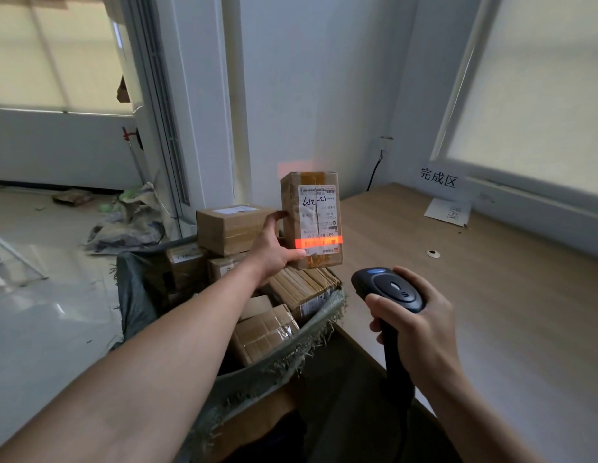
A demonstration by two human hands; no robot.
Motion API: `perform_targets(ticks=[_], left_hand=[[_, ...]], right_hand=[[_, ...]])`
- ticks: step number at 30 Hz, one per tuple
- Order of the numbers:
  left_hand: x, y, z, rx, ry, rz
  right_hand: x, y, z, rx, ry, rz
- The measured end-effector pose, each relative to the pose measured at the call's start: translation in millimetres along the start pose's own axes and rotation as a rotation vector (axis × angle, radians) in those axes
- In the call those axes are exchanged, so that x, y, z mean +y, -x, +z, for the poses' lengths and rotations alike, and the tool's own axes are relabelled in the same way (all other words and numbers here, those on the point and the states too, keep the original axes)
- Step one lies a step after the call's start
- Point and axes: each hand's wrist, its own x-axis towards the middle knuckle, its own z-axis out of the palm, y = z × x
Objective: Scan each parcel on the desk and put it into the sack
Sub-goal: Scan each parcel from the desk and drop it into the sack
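Note:
My left hand (274, 243) grips a cardboard parcel (311, 218) upright above the sack, its white label facing me. A red scan bar lights the barcode near the label's lower end. My right hand (414, 325) holds a dark barcode scanner (387, 289) by its handle, pointed at the parcel from the lower right. The grey-green woven sack (290, 355) stands open beside the desk's left edge, with several cardboard parcels (234, 228) piled inside.
The wooden desk (491, 295) stretches to the right, with a paper sign (438, 182) on the wall and a folded sheet (448, 212) below it. A cable hole (433, 252) sits in the desktop. Crumpled sacks (130, 222) lie on the floor at left.

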Motion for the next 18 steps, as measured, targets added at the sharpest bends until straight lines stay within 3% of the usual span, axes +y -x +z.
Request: perform_targets(ticks=[18], left_hand=[[-7.7, -2.1, -15.8, 0.047, -0.010, -0.024]], right_hand=[[-0.1, 2.5, 6.3, -0.031, 0.020, -0.026]])
